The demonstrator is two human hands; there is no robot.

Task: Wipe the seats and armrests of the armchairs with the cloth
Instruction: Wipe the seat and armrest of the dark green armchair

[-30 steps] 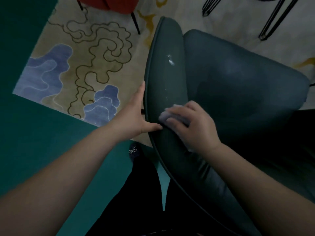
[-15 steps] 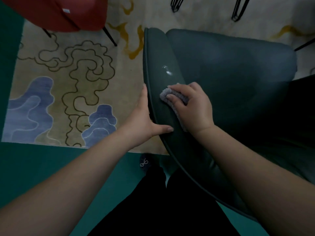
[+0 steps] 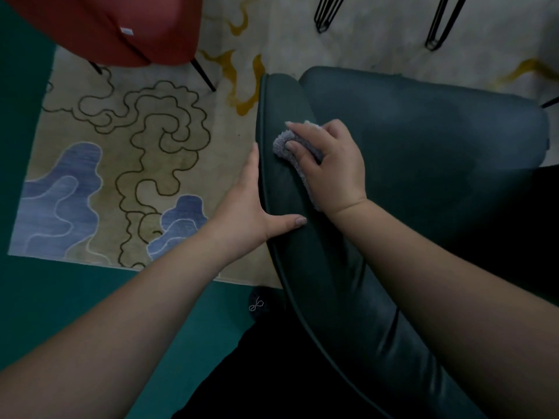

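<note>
A dark green armchair fills the right half of the view, its seat [image 3: 423, 140] to the right and its left armrest [image 3: 284, 110] running toward me. My right hand [image 3: 329, 164] presses a grey fluffy cloth [image 3: 282, 143] onto the top of that armrest, fingers curled over the cloth. My left hand [image 3: 251, 207] rests flat against the armrest's outer side, its thumb lying across the top edge, fingers straight.
A red armchair [image 3: 121, 28] with thin black legs stands at the upper left on a patterned rug [image 3: 121, 164]. Black hairpin legs [image 3: 435, 25] of other furniture stand at the top right. Teal floor [image 3: 60, 297] lies around the rug. My dark trousers show at the bottom.
My right hand has slid the cloth forward along the armrest, over the white spots that showed earlier. My left hand has kept its place on the armrest's outer side.
</note>
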